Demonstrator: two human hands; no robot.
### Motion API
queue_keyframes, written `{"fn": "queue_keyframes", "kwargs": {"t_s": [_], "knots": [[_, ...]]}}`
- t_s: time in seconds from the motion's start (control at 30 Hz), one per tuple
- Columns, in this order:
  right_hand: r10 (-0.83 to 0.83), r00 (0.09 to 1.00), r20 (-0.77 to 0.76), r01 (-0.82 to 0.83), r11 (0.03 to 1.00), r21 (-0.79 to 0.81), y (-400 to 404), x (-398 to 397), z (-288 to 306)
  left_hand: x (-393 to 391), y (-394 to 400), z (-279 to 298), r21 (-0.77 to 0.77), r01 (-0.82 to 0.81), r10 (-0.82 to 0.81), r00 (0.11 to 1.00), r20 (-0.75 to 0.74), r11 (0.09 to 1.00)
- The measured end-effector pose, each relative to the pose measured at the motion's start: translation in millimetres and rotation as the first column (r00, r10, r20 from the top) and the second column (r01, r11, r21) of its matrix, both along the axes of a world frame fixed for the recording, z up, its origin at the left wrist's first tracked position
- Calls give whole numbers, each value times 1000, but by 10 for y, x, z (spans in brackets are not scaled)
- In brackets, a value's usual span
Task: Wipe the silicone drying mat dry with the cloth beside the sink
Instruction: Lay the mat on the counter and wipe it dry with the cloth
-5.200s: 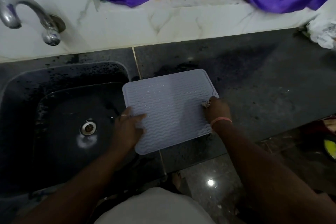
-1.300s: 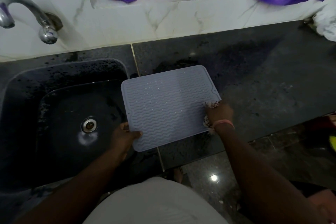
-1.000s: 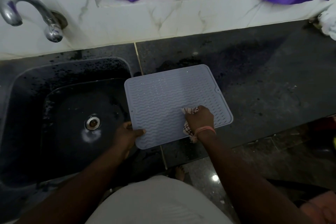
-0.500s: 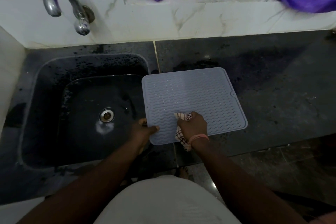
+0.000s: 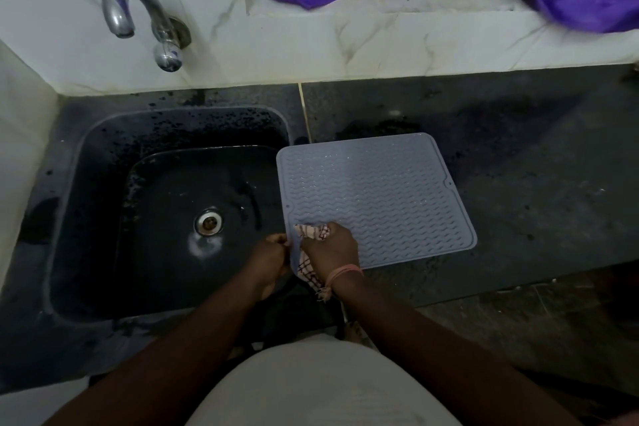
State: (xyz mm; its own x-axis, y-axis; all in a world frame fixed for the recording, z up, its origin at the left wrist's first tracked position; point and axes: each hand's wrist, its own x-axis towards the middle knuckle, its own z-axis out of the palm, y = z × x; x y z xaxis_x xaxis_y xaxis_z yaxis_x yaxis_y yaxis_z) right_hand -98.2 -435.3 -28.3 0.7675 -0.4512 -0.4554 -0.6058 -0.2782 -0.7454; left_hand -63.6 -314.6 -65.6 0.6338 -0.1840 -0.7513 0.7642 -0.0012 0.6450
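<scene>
Dark stone counter [image 5: 518,183] beside sink: floppy grey ribbed silicone mat [image 5: 377,197], probably slick wet. Left hand [image 5: 271,259] pinching its near-left edge, right hand [image 5: 332,247] bunched around checked cloth [image 5: 311,235]. Best gripped at rim.

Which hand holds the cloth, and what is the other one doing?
The right hand, the one with the pink wristband, grips the checked cloth on the mat. The left hand only pinches the mat's near-left edge over the sink.
</scene>
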Motion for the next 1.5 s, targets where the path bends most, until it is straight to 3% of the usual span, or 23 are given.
{"fn": "queue_keyframes", "kwargs": {"t_s": [0.17,0.27,0.33,0.43,0.53,0.67,0.77,0.87,1.03,1.23,1.5], "knots": [[22,998,-55,-7,963,268,7,-33,-76,-7,1,-25,-14,5,-5,1000,0,1000],[-88,993,-73,113,826,552,-236,-100,-43,-4,-7,-19,2,26,-26,1000,4,1000],[-185,982,-33,167,783,599,-518,-191,-1,-17,-24,15,-1,40,-40,999,29,999],[-324,945,42,273,853,445,-1087,-391,80,-38,-75,39,-16,1,0,999,40,1000],[-318,942,107,319,948,11,-1696,-508,200,-23,-84,1,-6,-47,47,998,40,999],[-356,928,105,371,887,-274,-2305,-463,218,-32,-96,-65,24,-92,91,995,35,996],[-283,959,4,253,850,-461,-2347,-373,195,-42,-106,-90,30,-98,97,994,41,995],[-265,964,32,248,844,-475,-2266,-312,199,-57,-91,-125,8,-92,92,995,35,996],[-366,929,48,362,877,-315,-2186,-331,194,-39,-86,-140,11,-74,74,996,44,997],[-210,975,68,221,920,-325,-1608,-300,132,-30,-68,-151,-6,-79,79,997,27,997],[-142,988,54,151,965,-216,-1127,-252,39,8,-26,-91,3,-40,40,999,-14,999]]}}
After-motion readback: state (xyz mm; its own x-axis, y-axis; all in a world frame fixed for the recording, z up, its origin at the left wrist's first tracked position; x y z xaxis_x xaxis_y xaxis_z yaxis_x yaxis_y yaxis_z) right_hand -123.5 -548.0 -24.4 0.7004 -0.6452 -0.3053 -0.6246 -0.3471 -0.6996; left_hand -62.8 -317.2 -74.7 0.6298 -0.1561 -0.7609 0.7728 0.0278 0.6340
